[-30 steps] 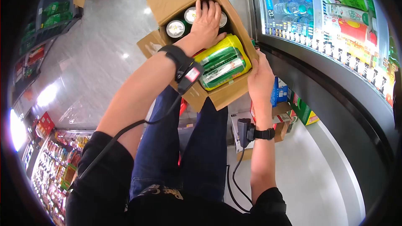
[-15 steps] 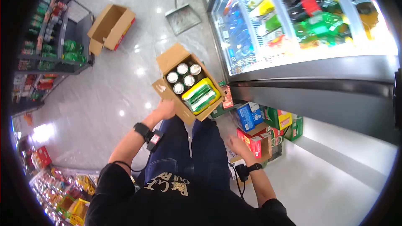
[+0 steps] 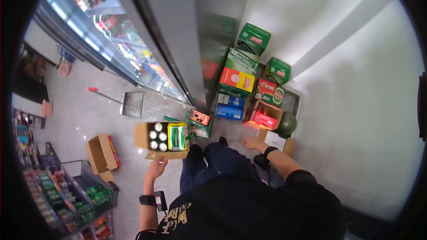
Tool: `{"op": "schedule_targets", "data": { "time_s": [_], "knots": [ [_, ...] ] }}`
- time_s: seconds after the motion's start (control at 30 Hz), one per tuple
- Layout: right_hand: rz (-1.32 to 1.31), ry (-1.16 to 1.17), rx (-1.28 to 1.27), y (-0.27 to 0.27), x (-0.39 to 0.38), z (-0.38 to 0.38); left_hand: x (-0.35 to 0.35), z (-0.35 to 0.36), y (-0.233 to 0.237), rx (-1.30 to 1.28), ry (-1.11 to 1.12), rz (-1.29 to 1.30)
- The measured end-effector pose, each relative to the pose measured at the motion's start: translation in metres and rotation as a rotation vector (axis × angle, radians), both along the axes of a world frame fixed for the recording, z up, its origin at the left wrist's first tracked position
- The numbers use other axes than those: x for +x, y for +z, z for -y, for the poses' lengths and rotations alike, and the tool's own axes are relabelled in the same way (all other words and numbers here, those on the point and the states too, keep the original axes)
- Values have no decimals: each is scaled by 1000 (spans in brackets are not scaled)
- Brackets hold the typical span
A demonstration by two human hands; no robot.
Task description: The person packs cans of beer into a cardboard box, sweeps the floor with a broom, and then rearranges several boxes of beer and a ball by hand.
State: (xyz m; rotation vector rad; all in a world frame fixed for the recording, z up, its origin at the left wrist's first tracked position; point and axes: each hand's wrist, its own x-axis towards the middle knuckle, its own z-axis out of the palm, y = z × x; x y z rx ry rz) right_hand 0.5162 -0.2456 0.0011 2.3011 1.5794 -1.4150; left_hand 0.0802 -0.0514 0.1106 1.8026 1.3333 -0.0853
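Observation:
An open cardboard box (image 3: 141, 136) stands on the floor left of my legs, with several upright cans (image 3: 159, 127) in one half and a green-and-yellow pack (image 3: 177, 137) in the other. Just below its near flap is my left hand (image 3: 157, 167), fingers apart and nothing in them. My right hand (image 3: 253, 143) hangs out to the right with its fingers curled in, and nothing shows in it. Close by that hand are a carton with a white label (image 3: 275, 140) and an opened red carton (image 3: 263, 119).
Stacked green, red and blue drink cartons (image 3: 240, 69) line the wall beside a glass-door fridge (image 3: 129, 49). A dark green round object (image 3: 287, 124) sits by them. Leftward are a dustpan (image 3: 132, 105), an empty cardboard box (image 3: 100, 153) and a bottle rack (image 3: 84, 186).
The view has swung right toward the stacked cartons. My left hand has come away from the can box's flap. My right hand remains out to the right, near the cartons.

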Motion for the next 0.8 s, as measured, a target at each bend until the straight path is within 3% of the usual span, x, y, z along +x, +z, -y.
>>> {"op": "schedule_targets", "data": {
  "time_s": [0.1, 0.17, 0.23, 0.3, 0.47, 0.53, 0.67, 0.73, 0.8],
  "knots": [
    [-27, -123, 52, 7, 5, 7, 34, -7, 29, -2, -94, 48],
    [-30, -167, 62, 7, 11, 20, 68, -20, 56, 146, -64, 122],
    [-55, -48, 15, -11, 21, 34, 118, -29, 105, 501, -124, 339],
    [-28, -31, 73, -26, 33, 50, 165, -36, 158, 806, -168, 237],
    [185, -65, 187, -14, 54, 72, 237, -50, 250, 1353, -250, 560],
    [203, -288, 189, -9, 48, 79, 255, -53, 268, 1432, -268, 592],
    [160, -383, 236, 11, 21, 85, 290, -70, 286, 1572, -207, 779],
    [106, -324, 125, 52, 7, 79, 307, -79, 283, 1588, -209, 839],
    [55, -449, 172, 47, 0, 88, 322, -82, 272, 1566, -223, 758]
  ]
}}
